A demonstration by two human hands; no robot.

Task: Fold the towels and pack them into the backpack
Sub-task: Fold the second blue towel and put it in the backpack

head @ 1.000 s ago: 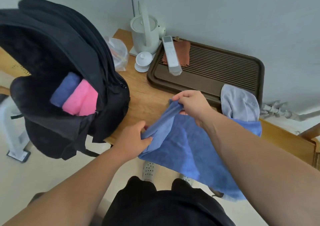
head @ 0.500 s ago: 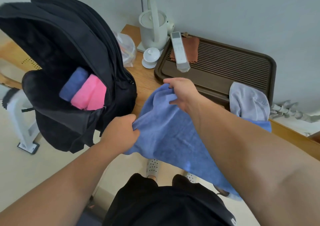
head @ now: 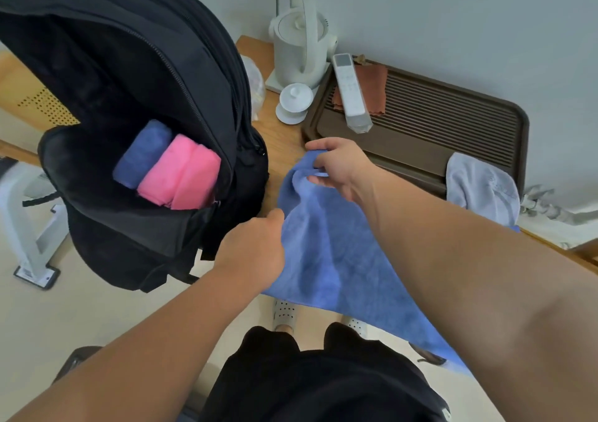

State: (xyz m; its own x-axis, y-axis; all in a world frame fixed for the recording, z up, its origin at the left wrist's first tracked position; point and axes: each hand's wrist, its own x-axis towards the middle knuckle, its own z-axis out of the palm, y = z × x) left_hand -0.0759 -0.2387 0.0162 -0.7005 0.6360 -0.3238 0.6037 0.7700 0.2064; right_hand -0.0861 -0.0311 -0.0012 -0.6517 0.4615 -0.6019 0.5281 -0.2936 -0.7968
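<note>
Both hands gripping the big blue terry towel (head: 326, 259) mid-frame: left hand (head: 255, 250) clenched on its edge, right hand (head: 339, 165) pinching a corner. Best pull taut, match corners.

No legible text is found. Button markings on the remote (head: 351, 93) and a label on the white stand's foot (head: 35, 274) are too blurred to be read.
</note>
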